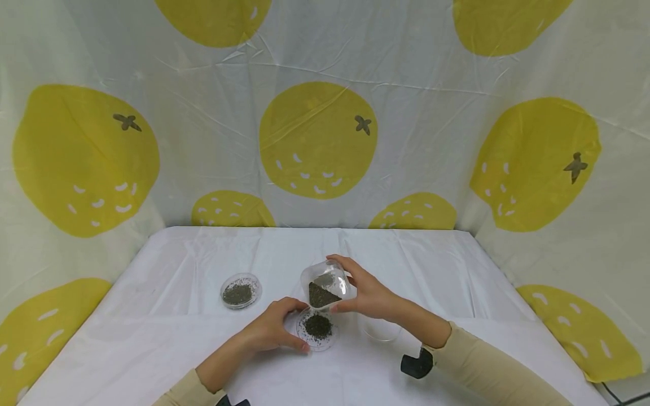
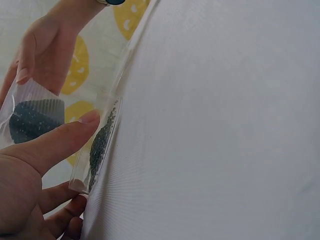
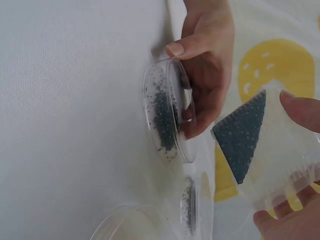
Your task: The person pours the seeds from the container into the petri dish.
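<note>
My left hand [image 1: 276, 327] holds a clear petri dish [image 3: 154, 80] by its side, thumb and fingers curved round the rim. A pile of dark, coarse grains [image 1: 317, 326] lies in the dish, with loose bits scattered round it. Just above it, my right hand [image 1: 373, 294] grips a clear plastic cup [image 1: 343, 277], tilted with its low edge over the dish. Dark grains [image 3: 243, 137] slope into one corner of the cup. In the left wrist view the thumb of my left hand [image 2: 50, 150] lies along the dish's rim.
Farther back on the left, another petri dish [image 1: 241, 291] holds similar dark grains. A clear round dish or lid [image 1: 381, 339] lies on the white tablecloth [image 1: 183, 338], right of the held dish. Behind the table hangs a curtain [image 1: 213, 141] printed with yellow fruit.
</note>
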`<state>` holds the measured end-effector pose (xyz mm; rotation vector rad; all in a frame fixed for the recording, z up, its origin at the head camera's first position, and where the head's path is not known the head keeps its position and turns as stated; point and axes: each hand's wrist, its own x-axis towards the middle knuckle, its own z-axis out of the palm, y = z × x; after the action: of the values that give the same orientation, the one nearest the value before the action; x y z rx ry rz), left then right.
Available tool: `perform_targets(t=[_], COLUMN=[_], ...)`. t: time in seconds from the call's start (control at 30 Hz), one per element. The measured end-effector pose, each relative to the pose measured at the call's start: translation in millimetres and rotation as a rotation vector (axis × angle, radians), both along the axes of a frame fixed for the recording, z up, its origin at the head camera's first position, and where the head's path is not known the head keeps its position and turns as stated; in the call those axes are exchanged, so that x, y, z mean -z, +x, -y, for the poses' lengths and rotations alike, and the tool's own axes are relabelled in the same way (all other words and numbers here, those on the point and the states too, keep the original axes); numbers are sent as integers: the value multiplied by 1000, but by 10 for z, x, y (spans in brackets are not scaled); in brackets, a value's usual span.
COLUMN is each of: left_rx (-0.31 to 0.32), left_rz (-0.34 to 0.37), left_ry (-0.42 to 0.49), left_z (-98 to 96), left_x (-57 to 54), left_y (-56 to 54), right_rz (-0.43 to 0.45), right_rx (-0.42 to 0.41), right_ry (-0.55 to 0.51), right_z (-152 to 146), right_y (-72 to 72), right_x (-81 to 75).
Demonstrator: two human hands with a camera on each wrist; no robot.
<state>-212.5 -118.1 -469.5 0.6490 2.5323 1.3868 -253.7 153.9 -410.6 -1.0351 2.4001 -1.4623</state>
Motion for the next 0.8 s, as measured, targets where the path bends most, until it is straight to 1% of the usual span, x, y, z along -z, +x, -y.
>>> perform_targets(t=[0.1, 0.4, 0.57, 0.63, 0.7, 0.8], left_rx=[-3, -5, 4, 2, 0, 0], left_rz=[-3, -9, -20, -19, -18, -18], left_ry=[-4, -1, 8, 8, 8, 8], left_z=[0, 3, 3, 1, 1, 1], left_x=[2, 19, 19, 15, 12, 10], left_y=[1, 1, -1, 3, 4, 5], right_rz=[47, 276, 523, 598, 619, 597], right_rx=[21, 39, -15, -29, -31, -36], right_ry=[-18, -116, -284, -343, -372, -380], right_z=[3, -25, -67, -79, -90, -109], right_y=[2, -33, -96, -113, -121, -137], right_x=[-8, -52, -25, -13, -6, -2])
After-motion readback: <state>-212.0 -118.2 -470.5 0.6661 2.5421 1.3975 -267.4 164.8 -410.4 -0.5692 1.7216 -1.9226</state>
